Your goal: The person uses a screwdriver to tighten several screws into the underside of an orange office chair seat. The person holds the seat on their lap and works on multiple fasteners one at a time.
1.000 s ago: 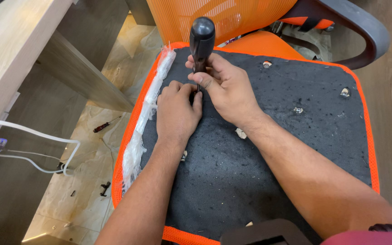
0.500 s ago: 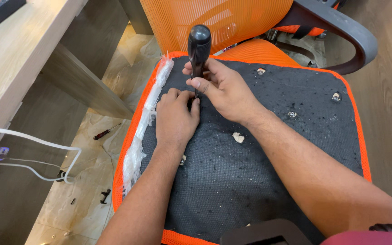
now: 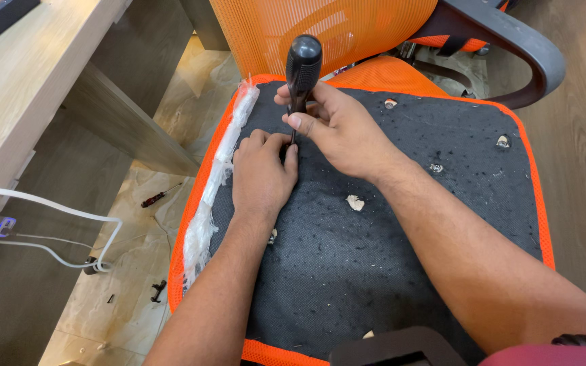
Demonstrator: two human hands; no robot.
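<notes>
Your right hand (image 3: 337, 129) is closed around the lower handle of the screwdriver (image 3: 302, 71), thumb and fingers wrapped on it, and holds it upright with the black knob standing well above your knuckles. The shaft runs down out of that grip and vanishes between your two hands, so the tip and whatever it sits in are hidden. Your left hand (image 3: 260, 173) lies just below and left of the grip, fingers curled down onto the seat underside (image 3: 388, 271), fingertips touching the shaft's base as if steadying it; it pinches nothing that you can make out.

As for progress, it looks like you are part way through. Right of the grip, several mounting holes (image 3: 503, 141) in the black fabric stand open with no hardware in them, another lies just beyond your knuckles, and one with torn pale foam sits below your right wrist. Only the point under the tool appears to be worked on now; whether its screw is in or out cannot be told.

Left of the grip, torn plastic wrap (image 3: 222, 163) hangs along the orange edge. Farther left, on the floor, lies a small red screwdriver (image 3: 156, 198).
</notes>
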